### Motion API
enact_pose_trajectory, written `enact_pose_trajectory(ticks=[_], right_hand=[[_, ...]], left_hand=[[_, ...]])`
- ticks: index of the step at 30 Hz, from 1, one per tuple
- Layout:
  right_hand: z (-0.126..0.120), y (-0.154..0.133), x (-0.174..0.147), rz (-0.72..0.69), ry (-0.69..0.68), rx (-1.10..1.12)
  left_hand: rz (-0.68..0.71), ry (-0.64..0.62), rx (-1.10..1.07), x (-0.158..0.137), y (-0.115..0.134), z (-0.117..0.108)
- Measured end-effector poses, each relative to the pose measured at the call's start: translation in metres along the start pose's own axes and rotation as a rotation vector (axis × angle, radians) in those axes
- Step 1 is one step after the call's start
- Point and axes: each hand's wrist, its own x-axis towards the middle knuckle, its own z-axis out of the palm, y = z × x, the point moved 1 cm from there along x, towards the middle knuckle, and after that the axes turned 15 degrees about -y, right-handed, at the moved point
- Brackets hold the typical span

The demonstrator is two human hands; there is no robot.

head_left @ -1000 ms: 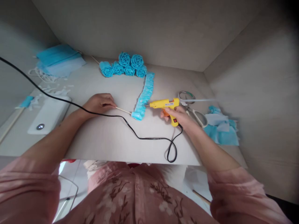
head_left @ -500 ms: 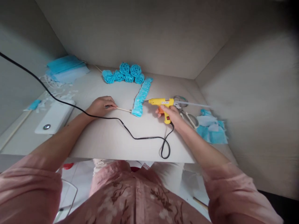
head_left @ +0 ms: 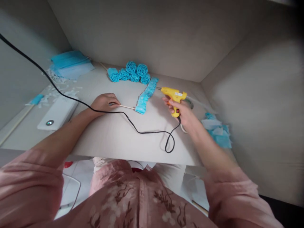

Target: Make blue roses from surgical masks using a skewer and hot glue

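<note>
My left hand [head_left: 105,103] is closed on a thin wooden stick [head_left: 127,107] that lies low over the table. The stick's far end meets the near end of a ruffled blue strip [head_left: 145,97], which stretches away toward the back. In my right hand [head_left: 179,109] is a yellow glue gun [head_left: 173,95], with fingers around its handle and orange trigger. The gun's nozzle points left, close to the strip's far end; whether it touches I cannot tell. A pale glue stick [head_left: 198,104] sticks out of the gun's rear.
Several blue rosettes [head_left: 131,76] sit at the back. Blue face masks [head_left: 71,65], white scraps [head_left: 48,96] and a white power bank [head_left: 58,114] are at left. Blue offcuts [head_left: 217,131] lie at right. A black cord [head_left: 109,111] crosses over my left wrist and loops near the front.
My right hand has moved the glue gun away from me along the strip, from its lower part to near its far end. My left hand still holds the stick.
</note>
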Motion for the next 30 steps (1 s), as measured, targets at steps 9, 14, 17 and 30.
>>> enact_pose_trajectory(ticks=[9,14,17,30], right_hand=[[0.003,0.023,-0.013,0.048,-0.073,-0.138],[0.005,0.027,-0.013,0.079,-0.037,-0.059],[0.005,0.032,-0.011,0.067,-0.026,-0.022],[0.003,0.033,-0.006,0.026,0.069,-0.335]], left_hand=[[0.003,-0.031,0.018,0.000,0.000,-0.001],[0.001,-0.031,0.000,0.000,-0.002,0.000],[-0.007,-0.006,0.012,0.000,0.001,-0.001],[-0.012,-0.013,0.103,0.017,0.026,0.024]])
